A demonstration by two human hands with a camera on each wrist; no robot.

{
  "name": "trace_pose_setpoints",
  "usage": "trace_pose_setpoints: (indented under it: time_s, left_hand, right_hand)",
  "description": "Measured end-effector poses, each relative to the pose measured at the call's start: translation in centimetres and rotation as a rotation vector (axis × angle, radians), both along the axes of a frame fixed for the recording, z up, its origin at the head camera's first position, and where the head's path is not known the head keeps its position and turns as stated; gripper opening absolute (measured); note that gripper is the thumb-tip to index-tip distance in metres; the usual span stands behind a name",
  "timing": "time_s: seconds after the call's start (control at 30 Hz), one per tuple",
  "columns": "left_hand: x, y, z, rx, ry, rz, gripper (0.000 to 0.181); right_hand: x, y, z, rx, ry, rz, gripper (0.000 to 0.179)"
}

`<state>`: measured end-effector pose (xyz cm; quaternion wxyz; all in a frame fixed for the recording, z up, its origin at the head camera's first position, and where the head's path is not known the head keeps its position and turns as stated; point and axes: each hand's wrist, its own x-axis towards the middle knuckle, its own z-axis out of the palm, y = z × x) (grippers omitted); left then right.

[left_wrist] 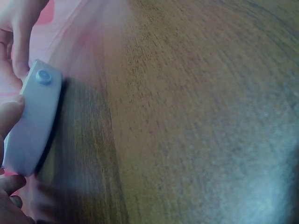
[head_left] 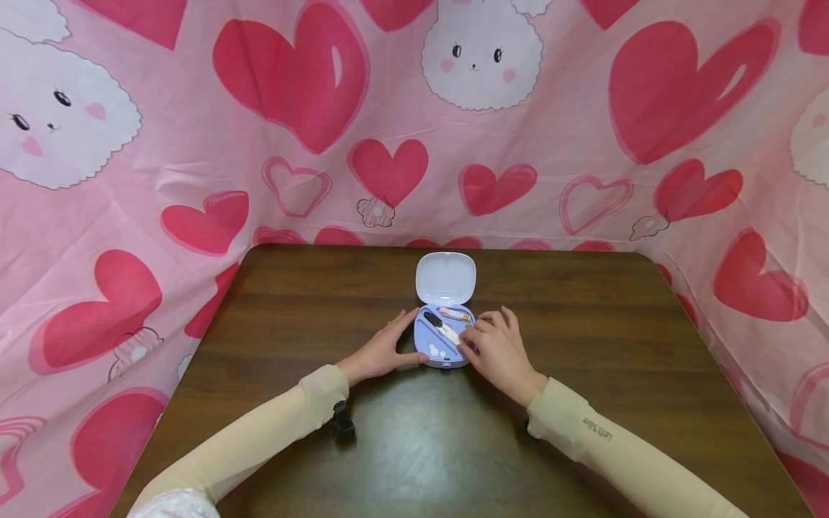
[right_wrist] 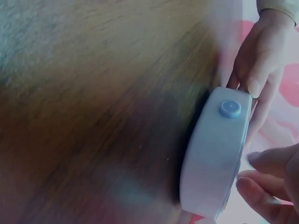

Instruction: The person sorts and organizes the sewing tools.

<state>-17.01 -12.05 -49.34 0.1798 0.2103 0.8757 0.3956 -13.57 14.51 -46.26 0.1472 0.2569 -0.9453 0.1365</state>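
Note:
A small lavender case (head_left: 424,339) stands open on the table, its white lid (head_left: 445,277) tipped back. My left hand (head_left: 382,349) holds the case's left end, thumb at the front corner and fingers along the side. Across the tray lies a slim tool (head_left: 447,330), black at one end and white at the other. My right hand (head_left: 501,352) pinches the tool's white end with thumb and fingertips. Behind it sits a small pink connector (head_left: 455,314) with a gold tip. Small white pieces (head_left: 437,351) lie in the front. The right wrist view shows the case's pale front wall (right_wrist: 210,158).
A round blue button (left_wrist: 44,76) sticks out from the case's front. The brown wooden table (head_left: 570,424) extends around the case. Pink fabric (head_left: 557,129) printed with hearts hangs behind it and along both sides.

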Motion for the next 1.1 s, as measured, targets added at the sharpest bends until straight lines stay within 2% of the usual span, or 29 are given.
trace_pose_setpoints:
  time_s: [0.17, 0.23, 0.47, 0.7, 0.83, 1.1]
  left_hand:
    - [0.0, 0.0, 0.1, -0.002, -0.003, -0.003, 0.096]
    - [0.0, 0.0, 0.2, -0.002, -0.005, -0.003, 0.096]
    - [0.0, 0.0, 0.3, 0.010, -0.001, -0.010, 0.097]
    - [-0.1, -0.1, 0.1, 0.014, 0.014, -0.019, 0.097]
    - [-0.1, 0.0, 0.2, 0.012, 0.015, -0.017, 0.097]
    - [0.0, -0.1, 0.4, 0.000, -0.002, -0.011, 0.096]
  right_hand:
    - [-0.8, 0.3, 0.5, -0.074, 0.037, -0.028, 0.012]
    - [-1.3, 0.6, 0.9, -0.115, 0.021, -0.043, 0.011]
    - [-3.9, 2.1, 1.9, -0.253, -0.147, -0.128, 0.013]
    - [-6.9, 3.1, 2.8, -0.497, -0.314, -0.184, 0.025]
    - [-8.6, 3.1, 2.9, -0.590, -0.364, -0.211, 0.031]
    - [-11.5, 2.5, 2.6, -0.676, -0.434, -0.257, 0.042]
